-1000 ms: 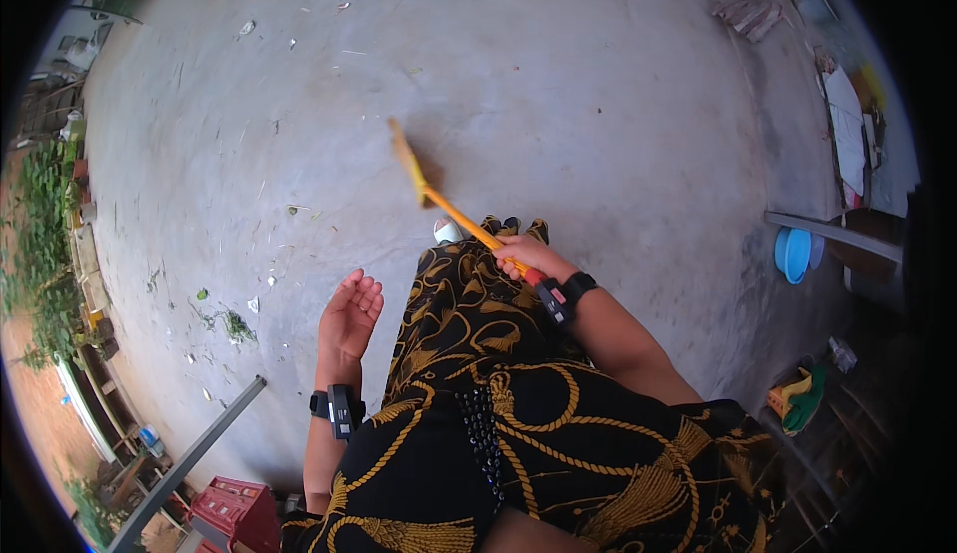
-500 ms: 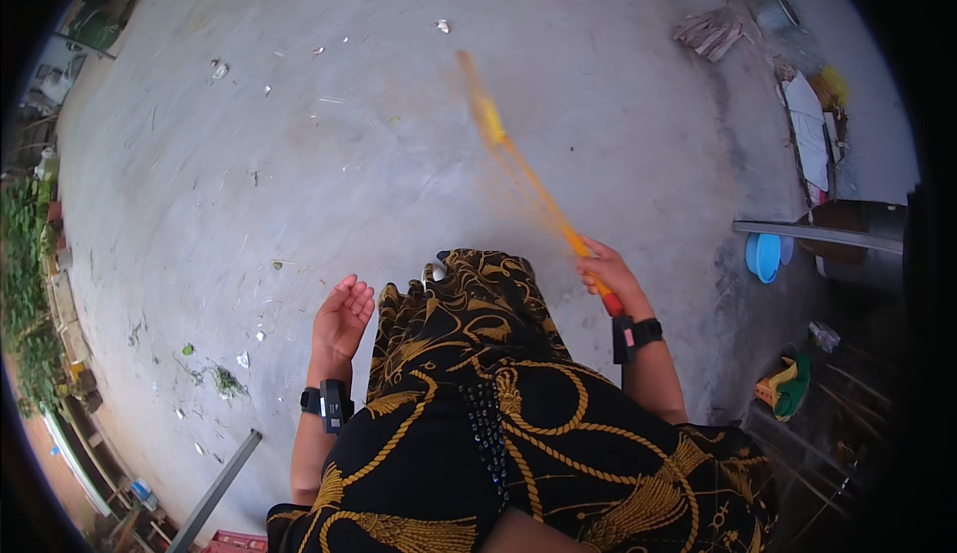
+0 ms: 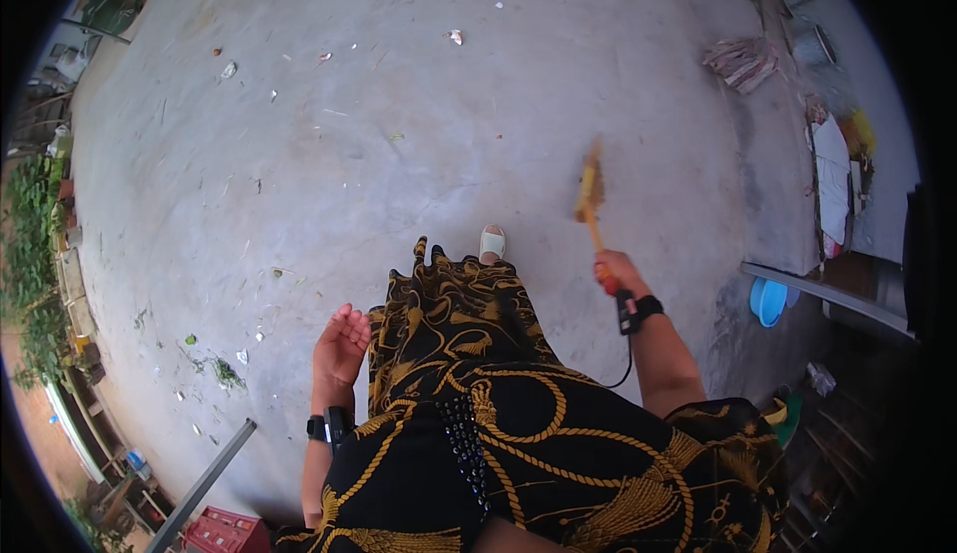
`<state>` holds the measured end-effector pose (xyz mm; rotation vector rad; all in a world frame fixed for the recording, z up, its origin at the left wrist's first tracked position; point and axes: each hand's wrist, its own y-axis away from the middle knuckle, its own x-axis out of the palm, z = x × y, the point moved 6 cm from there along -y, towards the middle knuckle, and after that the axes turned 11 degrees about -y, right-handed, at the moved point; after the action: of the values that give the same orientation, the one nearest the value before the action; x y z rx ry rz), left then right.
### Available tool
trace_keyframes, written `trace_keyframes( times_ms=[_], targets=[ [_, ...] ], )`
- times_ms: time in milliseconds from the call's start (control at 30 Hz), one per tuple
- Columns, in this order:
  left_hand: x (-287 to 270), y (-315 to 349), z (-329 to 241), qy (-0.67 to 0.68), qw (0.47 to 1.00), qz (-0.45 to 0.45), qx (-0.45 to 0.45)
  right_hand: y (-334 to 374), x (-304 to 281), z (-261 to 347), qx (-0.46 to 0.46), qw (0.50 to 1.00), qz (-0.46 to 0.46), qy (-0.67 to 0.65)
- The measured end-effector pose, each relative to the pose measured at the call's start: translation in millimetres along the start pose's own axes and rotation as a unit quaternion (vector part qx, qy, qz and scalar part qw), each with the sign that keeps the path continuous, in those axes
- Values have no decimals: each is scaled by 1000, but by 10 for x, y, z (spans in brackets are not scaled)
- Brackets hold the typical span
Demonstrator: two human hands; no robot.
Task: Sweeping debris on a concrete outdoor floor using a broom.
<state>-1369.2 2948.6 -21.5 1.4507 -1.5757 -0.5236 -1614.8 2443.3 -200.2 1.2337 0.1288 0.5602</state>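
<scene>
We stand over a grey concrete floor [image 3: 399,154], dotted with pale scraps and one leafy grass clump [image 3: 227,374] at eight o'clock. Green plants [image 3: 30,224] line the edge at nine; a grey metal post [image 3: 204,488] slants in between seven and eight, beside one red crate [image 3: 227,531]. At two, far out, lies one striped bundle [image 3: 743,63]; just past three, one light-blue basin [image 3: 768,302].

We count one broom [image 3: 589,192], its yellow head at two o'clock; we cannot tell whether its blurred tip touches the floor. Our right hand [image 3: 620,272], near three, grips its handle. Our left hand [image 3: 341,344], at eight, has loosely curled, unclosed fingers. We see one pale sandal [image 3: 491,244].
</scene>
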Motion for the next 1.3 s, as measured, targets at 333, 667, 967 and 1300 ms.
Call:
trace_keyframes(
  times_ms=[333,667,967,1300],
  targets=[
    [850,-250,118,-18,1000,-12,1,589,1837,76,94,950,267,130],
    [1821,-870,55,-83,994,69,-13,561,681,1031,-64,977,111,171],
    [2193,-1352,-267,-121,990,58,-36,-852,-643,2536,-168,968,-127,138],
    [2472,-1979,-865,-44,999,11,1,-1250,1851,2057,0,966,134,221]
  ],
)
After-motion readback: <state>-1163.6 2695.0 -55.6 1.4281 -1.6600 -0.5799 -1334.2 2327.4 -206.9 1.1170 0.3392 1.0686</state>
